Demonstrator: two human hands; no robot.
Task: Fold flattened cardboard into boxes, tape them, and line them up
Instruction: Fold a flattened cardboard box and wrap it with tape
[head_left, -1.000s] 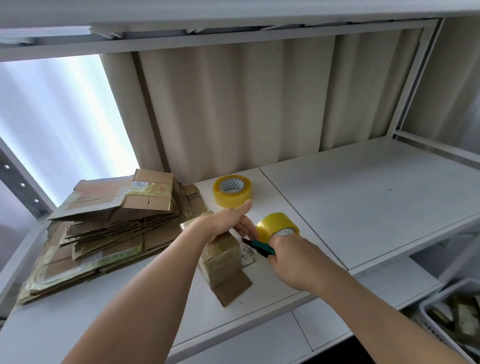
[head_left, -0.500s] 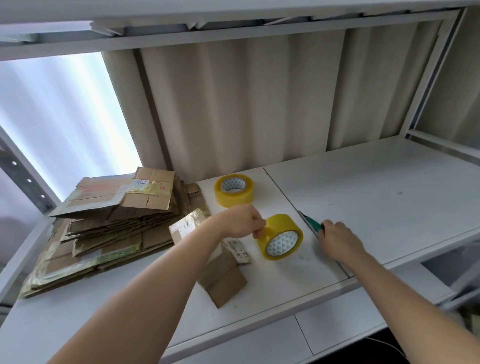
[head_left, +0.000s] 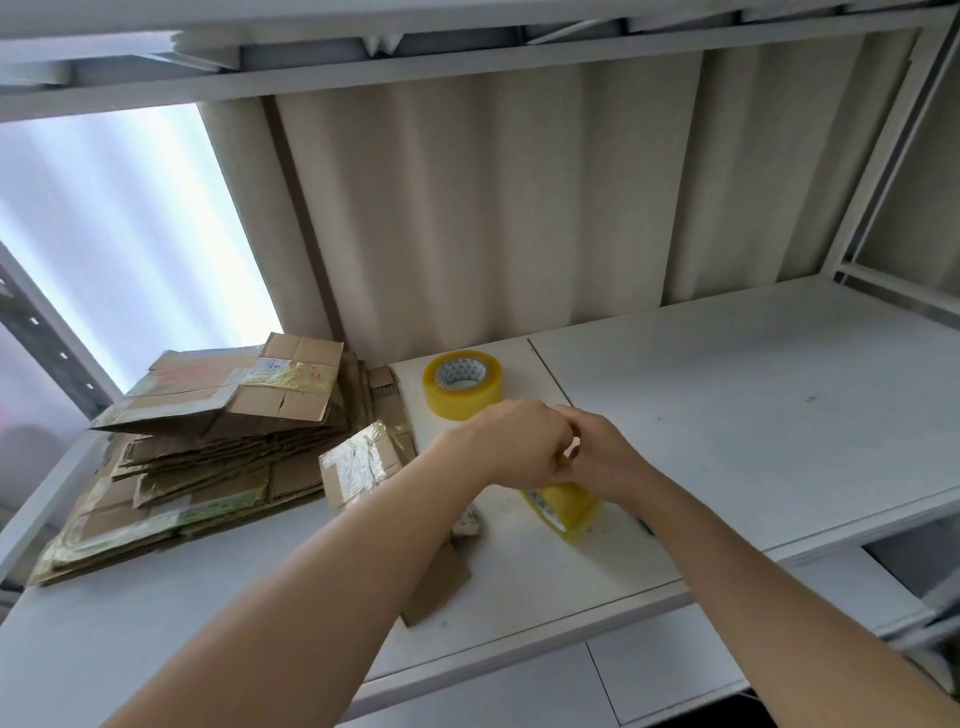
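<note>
Both my hands, left (head_left: 519, 441) and right (head_left: 605, 457), pinch the upright tape roll (head_left: 566, 509) (box (head_left: 363, 462) waiting beside): I'd steady the roll, peel slowly.

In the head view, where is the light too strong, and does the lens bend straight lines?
Head view: the window at upper left is blown out white; the shelf beam above bows from wide-angle distortion; the hands, left and right, look slightly soft over the tape roll.
</note>
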